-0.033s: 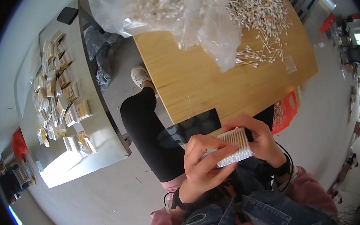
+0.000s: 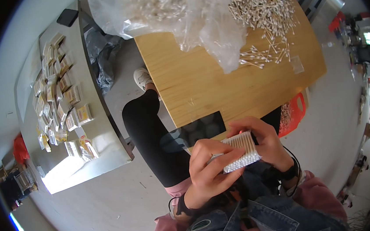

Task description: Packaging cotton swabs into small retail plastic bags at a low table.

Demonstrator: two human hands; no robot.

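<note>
A clear-wrapped pack of cotton swabs (image 2: 243, 151) is held tilted in front of my body, its white tips facing me. My left hand (image 2: 209, 164) grips it from the left, the fingers bent across its upper face and the thumb below. At its right end, my right hand (image 2: 266, 146) has curled fingers pressed against the pack; part of its grip is hidden behind it. Past my hands lies a wooden tabletop (image 2: 199, 79), with a heap of loose cotton swabs (image 2: 263, 9) at its far right. A large clear plastic bag (image 2: 218, 42) of swabs rests beside the heap.
On the left, a metal table (image 2: 101, 140) carries several packed swab bundles (image 2: 53, 89) and a dark flat object (image 2: 67, 17). A dark glossy panel (image 2: 204, 129) sits at the wooden table's near edge. A red basket (image 2: 298, 123) with swabs stands right of it.
The whole view has shifted very slightly, the tables sitting a little further left. Both hands keep the same hold on the pack.
</note>
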